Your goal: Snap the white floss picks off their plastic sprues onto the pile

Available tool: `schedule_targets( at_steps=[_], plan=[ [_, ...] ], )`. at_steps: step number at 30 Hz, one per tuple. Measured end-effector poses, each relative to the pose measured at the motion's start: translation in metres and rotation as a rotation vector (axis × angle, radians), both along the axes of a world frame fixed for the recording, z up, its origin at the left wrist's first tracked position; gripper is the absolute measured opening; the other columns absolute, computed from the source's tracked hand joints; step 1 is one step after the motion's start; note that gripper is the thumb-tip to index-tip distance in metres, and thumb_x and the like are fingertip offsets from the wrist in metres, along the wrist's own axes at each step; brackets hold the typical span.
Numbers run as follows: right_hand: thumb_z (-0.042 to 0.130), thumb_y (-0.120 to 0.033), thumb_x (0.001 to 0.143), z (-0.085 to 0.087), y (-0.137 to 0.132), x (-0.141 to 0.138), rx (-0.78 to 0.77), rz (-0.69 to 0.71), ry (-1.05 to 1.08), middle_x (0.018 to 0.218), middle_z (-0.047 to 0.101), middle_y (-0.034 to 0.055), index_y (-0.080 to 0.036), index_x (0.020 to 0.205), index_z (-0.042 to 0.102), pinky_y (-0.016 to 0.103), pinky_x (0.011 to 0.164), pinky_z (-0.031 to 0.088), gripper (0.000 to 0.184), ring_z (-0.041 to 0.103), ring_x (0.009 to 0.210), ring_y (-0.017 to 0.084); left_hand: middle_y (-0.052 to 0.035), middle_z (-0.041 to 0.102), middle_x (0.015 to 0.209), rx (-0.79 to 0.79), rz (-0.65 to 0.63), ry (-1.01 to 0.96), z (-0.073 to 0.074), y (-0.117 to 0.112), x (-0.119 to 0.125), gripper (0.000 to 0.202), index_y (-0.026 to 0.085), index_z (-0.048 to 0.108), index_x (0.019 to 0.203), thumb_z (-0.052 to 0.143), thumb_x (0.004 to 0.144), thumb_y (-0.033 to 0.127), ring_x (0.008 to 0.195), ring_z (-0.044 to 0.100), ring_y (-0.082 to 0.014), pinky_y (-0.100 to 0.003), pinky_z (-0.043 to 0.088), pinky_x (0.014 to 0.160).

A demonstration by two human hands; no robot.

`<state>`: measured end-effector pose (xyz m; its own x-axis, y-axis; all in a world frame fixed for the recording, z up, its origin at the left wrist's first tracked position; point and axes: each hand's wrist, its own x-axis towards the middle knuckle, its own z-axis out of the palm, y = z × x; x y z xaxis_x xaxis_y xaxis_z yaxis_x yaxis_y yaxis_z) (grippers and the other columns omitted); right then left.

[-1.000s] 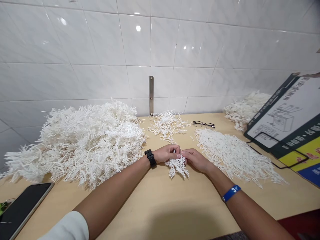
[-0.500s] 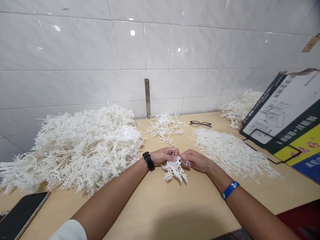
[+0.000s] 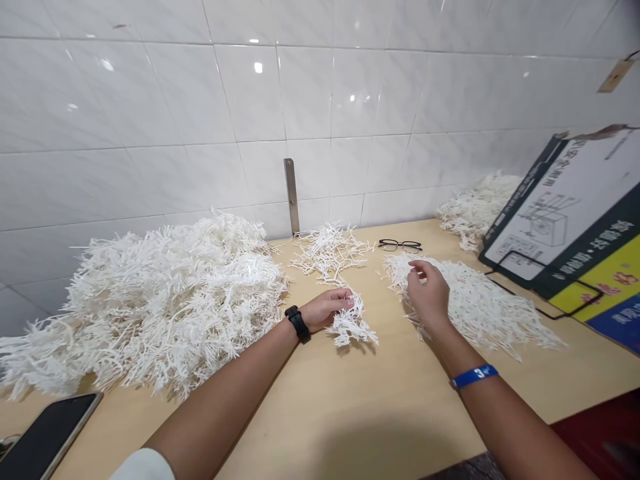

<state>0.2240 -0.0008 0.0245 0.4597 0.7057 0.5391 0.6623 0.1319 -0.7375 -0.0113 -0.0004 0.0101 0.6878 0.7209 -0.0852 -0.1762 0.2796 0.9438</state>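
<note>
Our left hand (image 3: 326,309) pinches a small white branching plastic sprig (image 3: 353,325), lying on the pale wooden tabletop (image 3: 350,413) just right of the grip, long axis fanning toward us. Our right hand (image 3: 428,293), fingers loosely apart & prob. empty, hovers apart to the right over a flat heap of white plastic twigs (image 3: 483,308).
</note>
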Motion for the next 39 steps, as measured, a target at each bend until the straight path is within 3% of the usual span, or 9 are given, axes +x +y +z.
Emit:
schedule_targets(
  at_steps=[3,8,11,15,19,24,29,33,39],
  plan=[
    [0.047,-0.025,0.08,-0.002,-0.006,-0.014,0.01,0.16,0.041,0.083,0.061,0.0048,-0.018,0.081,0.06,0.031,0.073,0.038,0.015,0.052,0.077,0.019,0.0035,0.049,0.061,0.042,0.037,0.081,0.004,-0.004,0.002,0.038,0.014,0.05,0.073,0.074,0.066,0.043,0.051,0.043,-0.0069,-0.023,0.029,0.052],
    [0.043,-0.046,0.089,-0.009,-0.02,-0.041,-0.349,0.906,0.09,0.059,0.044,-0.0014,-0.017,0.06,0.047,0.026,0.057,0.031,0.041,0.04,0.058,0.013,0.0043,0.045,0.061,0.278,0.031,0.274,0.006,-0.007,0.007,0.034,0.014,0.052,0.073,0.067,0.072,0.045,0.055,0.038,-0.007,-0.022,0.027,0.054],
    [0.048,-0.053,0.087,-0.012,-0.023,-0.044,-0.509,1.146,0.026,0.06,0.041,-0.0022,-0.016,0.063,0.05,0.025,0.055,0.026,0.044,0.036,0.058,0.011,0.0041,0.044,0.061,0.418,-0.004,0.331,0.004,-0.007,0.009,0.03,0.014,0.052,0.071,0.064,0.073,0.042,0.058,0.039,-0.0079,-0.022,0.03,0.057],
    [0.047,-0.056,0.087,-0.014,-0.023,-0.038,-0.577,1.173,0.005,0.057,0.032,-0.0037,-0.016,0.06,0.044,0.025,0.052,0.021,0.048,0.028,0.055,0.009,0.0032,0.047,0.065,0.498,-0.059,0.379,0.003,-0.008,0.01,0.025,0.014,0.052,0.071,0.062,0.075,0.036,0.062,0.042,-0.0088,-0.022,0.032,0.06],
    [0.045,-0.056,0.088,-0.012,-0.025,-0.036,-0.577,1.214,0.101,0.056,0.031,-0.0038,-0.017,0.058,0.042,0.025,0.052,0.022,0.05,0.028,0.054,0.009,0.003,0.048,0.067,0.493,-0.058,0.392,0.005,-0.01,0.01,0.027,0.013,0.056,0.076,0.065,0.074,0.039,0.063,0.042,-0.0092,-0.023,0.032,0.06],
    [0.046,-0.058,0.088,-0.009,-0.024,-0.039,-0.466,1.164,0.18,0.058,0.04,-0.0018,-0.016,0.062,0.049,0.026,0.055,0.03,0.049,0.036,0.057,0.011,0.0031,0.047,0.066,0.366,-0.016,0.266,0.006,-0.008,0.008,0.037,0.014,0.053,0.075,0.065,0.074,0.049,0.061,0.04,-0.0082,-0.023,0.03,0.059],
    [0.046,-0.055,0.088,-0.012,-0.019,-0.038,-0.442,1.12,0.149,0.06,0.055,0.0019,-0.015,0.065,0.058,0.027,0.061,0.037,0.048,0.049,0.059,0.014,0.002,0.052,0.064,0.143,0.04,0.114,0.001,-0.008,0.01,0.037,0.014,0.05,0.072,0.068,0.073,0.046,0.055,0.044,-0.008,-0.023,0.031,0.056],
    [0.047,-0.057,0.087,-0.017,-0.015,-0.039,-0.435,1.196,0.198,0.062,0.058,0.0033,-0.016,0.063,0.057,0.029,0.066,0.041,0.048,0.053,0.062,0.015,-0.0051,0.063,0.076,0.058,-0.028,0.005,-0.002,-0.008,0.01,0.035,0.014,0.05,0.073,0.07,0.071,0.042,0.062,0.055,-0.0115,-0.024,0.037,0.059],
    [0.053,-0.059,0.083,-0.02,-0.014,-0.041,-0.454,1.28,0.36,0.059,0.056,0.0025,-0.016,0.059,0.054,0.029,0.064,0.04,0.049,0.051,0.06,0.015,-0.0092,0.065,0.083,0.02,-0.101,-0.069,-0.004,-0.005,0.007,0.034,0.013,0.051,0.073,0.072,0.071,0.04,0.074,0.061,-0.0166,-0.027,0.042,0.068]
  ],
)
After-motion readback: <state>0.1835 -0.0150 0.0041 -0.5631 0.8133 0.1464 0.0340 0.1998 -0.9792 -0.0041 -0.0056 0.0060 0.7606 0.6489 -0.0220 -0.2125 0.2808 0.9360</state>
